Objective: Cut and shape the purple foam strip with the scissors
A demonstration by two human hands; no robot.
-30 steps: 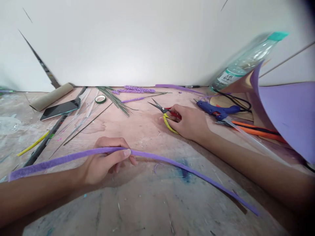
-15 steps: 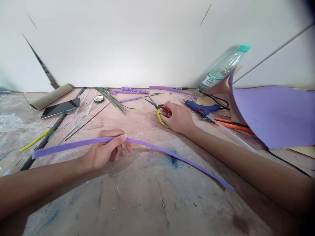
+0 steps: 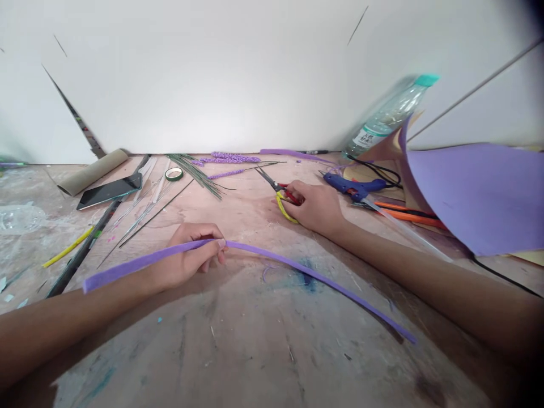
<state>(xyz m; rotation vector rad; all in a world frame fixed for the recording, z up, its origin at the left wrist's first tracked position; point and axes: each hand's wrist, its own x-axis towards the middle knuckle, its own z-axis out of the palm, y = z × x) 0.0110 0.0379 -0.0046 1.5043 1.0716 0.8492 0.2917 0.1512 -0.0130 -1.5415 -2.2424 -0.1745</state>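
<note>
My left hand pinches a long purple felt strip between thumb and fingers. One end of the strip lies over my left forearm, and the other curves down to the right towards the table. Farther back, my right hand is closed around the red and yellow handles of a pair of scissors. The blades point away to the left, low over the tabletop, and look nearly together. A thin purple scrap lies on the table below the strip.
Along the back lie green stems, purple beaded-looking sprigs and green tape. Leftward are a phone, a cardboard tube and a yellow stick. A glue gun, bottle and purple sheet occupy the right.
The strip's left end has swung in and down onto my left forearm. The scissor blades have come closer together. The whole view has shifted slightly.
</note>
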